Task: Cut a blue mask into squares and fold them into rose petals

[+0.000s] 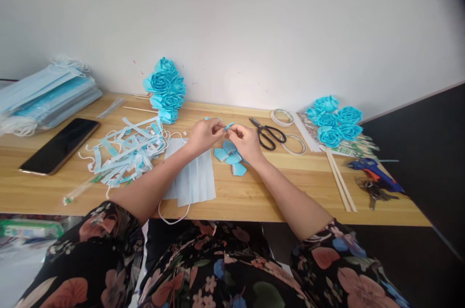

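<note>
My left hand (205, 134) and my right hand (246, 142) meet over the middle of the wooden table (254, 192), fingers pinched together on a small blue piece of mask fabric (228, 126) held between them. Just below the hands lie several cut blue petal pieces (230, 158). A white face mask (191, 177) lies flat under my left forearm, its ear loop hanging over the front edge.
Black scissors (268, 134) and two tape rolls (282, 116) lie right of my hands. Blue fabric rose bunches stand at the back (165, 89) and right (334, 121). Mask scraps (127, 150), a phone (60, 146), stacked masks (43, 97), wooden sticks (341, 182), a blue glue gun (374, 172), keys (374, 192).
</note>
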`<control>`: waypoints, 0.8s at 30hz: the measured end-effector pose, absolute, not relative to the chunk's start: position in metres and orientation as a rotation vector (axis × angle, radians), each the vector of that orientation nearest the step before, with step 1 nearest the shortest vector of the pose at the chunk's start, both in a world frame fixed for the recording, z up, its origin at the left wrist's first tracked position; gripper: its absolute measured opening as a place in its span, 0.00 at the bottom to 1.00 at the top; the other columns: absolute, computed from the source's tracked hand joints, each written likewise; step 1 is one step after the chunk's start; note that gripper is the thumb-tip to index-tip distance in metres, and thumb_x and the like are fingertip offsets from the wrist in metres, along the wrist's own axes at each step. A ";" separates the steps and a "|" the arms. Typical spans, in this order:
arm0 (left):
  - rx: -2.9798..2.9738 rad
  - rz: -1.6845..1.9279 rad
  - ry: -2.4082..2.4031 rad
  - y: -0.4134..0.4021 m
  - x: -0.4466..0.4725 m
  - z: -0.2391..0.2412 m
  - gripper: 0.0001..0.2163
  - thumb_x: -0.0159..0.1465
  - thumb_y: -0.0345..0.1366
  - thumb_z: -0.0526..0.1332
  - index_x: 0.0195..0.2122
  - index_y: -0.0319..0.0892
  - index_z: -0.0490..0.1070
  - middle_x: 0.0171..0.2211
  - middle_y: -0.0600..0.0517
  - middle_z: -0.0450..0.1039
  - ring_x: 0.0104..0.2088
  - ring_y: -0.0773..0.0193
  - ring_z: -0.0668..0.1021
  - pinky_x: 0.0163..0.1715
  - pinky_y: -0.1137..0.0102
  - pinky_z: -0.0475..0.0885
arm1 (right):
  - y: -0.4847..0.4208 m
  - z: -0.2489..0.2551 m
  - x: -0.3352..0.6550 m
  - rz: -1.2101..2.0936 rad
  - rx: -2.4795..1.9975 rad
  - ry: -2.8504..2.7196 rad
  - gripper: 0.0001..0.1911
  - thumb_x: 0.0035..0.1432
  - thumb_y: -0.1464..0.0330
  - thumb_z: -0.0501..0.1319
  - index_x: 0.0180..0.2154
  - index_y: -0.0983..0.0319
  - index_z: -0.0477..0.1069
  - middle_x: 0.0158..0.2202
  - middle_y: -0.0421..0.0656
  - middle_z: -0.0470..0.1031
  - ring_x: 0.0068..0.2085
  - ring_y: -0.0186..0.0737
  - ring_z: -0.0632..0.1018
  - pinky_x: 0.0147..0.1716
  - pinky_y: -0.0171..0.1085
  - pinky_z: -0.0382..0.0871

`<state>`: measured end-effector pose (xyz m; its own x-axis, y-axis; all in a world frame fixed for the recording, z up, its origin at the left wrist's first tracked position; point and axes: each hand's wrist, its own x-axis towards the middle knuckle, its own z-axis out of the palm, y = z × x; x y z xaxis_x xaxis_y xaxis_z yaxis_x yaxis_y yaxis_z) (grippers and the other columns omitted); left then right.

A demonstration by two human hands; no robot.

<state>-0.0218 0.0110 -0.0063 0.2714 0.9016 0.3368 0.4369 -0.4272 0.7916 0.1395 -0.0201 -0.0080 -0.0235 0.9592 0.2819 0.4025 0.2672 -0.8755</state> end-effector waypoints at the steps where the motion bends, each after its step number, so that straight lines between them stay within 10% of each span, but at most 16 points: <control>1: 1.984 1.073 1.200 0.011 -0.022 -0.006 0.07 0.57 0.32 0.59 0.32 0.39 0.77 0.23 0.55 0.72 0.23 0.69 0.68 0.25 0.73 0.58 | -0.020 -0.007 0.139 0.731 -1.295 -1.602 0.09 0.55 0.62 0.59 0.27 0.59 0.72 0.28 0.40 0.79 0.30 0.39 0.78 0.34 0.36 0.70; 24: 1.761 1.095 1.113 0.013 -0.022 -0.005 0.08 0.57 0.37 0.59 0.26 0.38 0.73 0.22 0.55 0.69 0.23 0.70 0.67 0.26 0.73 0.60 | -0.021 -0.006 0.139 0.668 -1.291 -1.626 0.08 0.55 0.64 0.59 0.27 0.60 0.71 0.27 0.39 0.78 0.29 0.36 0.76 0.31 0.34 0.67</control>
<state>-0.0215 0.0132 -0.0051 0.2492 0.9334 0.2581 0.2735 -0.3235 0.9058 0.1391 -0.0211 -0.0064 -0.0218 0.9451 0.3261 0.4431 0.3016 -0.8442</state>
